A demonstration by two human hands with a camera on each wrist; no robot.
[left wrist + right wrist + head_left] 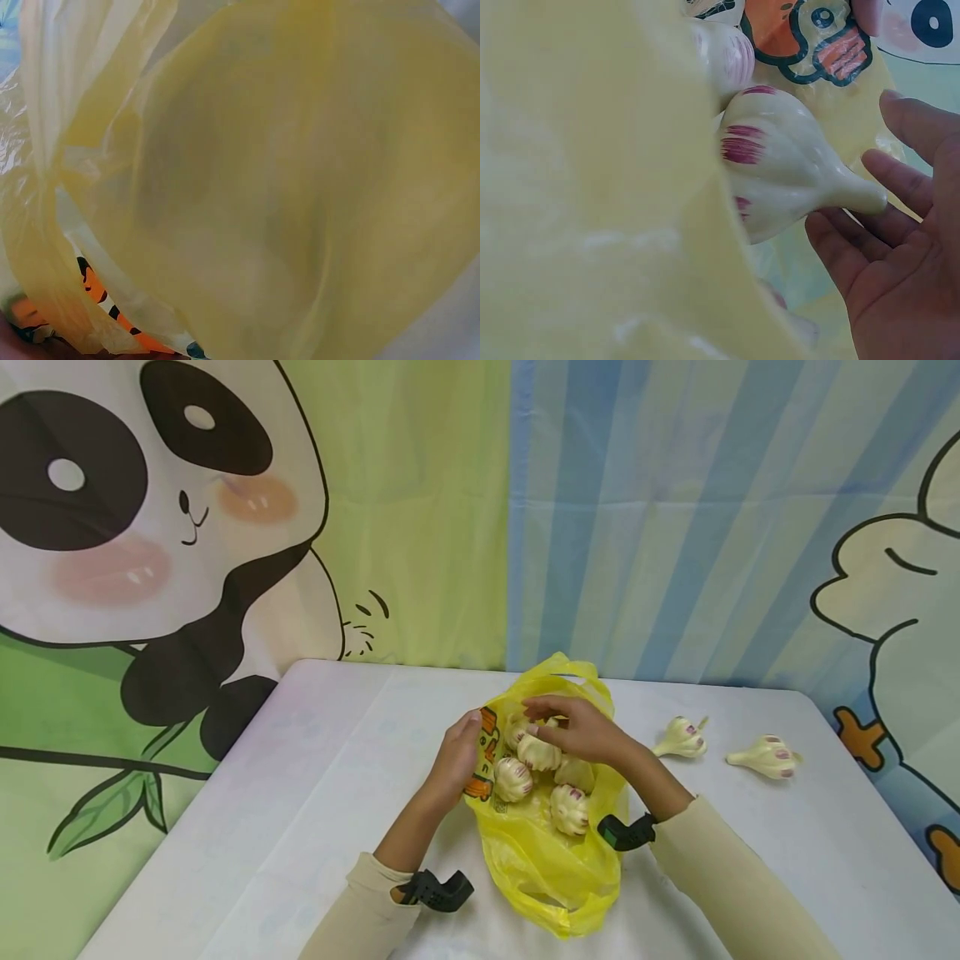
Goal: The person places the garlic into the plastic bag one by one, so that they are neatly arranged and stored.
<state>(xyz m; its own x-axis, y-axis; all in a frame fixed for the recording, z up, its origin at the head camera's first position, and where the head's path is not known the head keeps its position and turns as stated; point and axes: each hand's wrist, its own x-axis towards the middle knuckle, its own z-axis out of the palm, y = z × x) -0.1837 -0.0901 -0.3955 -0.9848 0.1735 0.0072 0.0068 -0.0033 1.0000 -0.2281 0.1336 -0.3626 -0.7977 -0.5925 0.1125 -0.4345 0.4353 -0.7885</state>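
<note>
A yellow plastic bag (551, 872) lies spread on the table, its mouth open upward and several garlic bulbs inside. My left hand (457, 756) holds the bag's left edge, beside the orange cartoon print. Over the bag's upper part is my right hand (577, 727), its fingers apart around the stem of a garlic bulb (780, 165). That stem lies against the fingers, while the thumb stands away from it. Other bulbs (513, 779) rest lower in the bag. Yellow plastic (262, 187) fills most of the left wrist view and hides the left fingers.
Two garlic bulbs lie on the white table right of the bag, one nearer (682, 737) and one farther right (767, 757). Behind the table (337, 760) hangs a printed curtain (420, 510) with a panda at left. Each wrist wears a black camera mount (435, 891).
</note>
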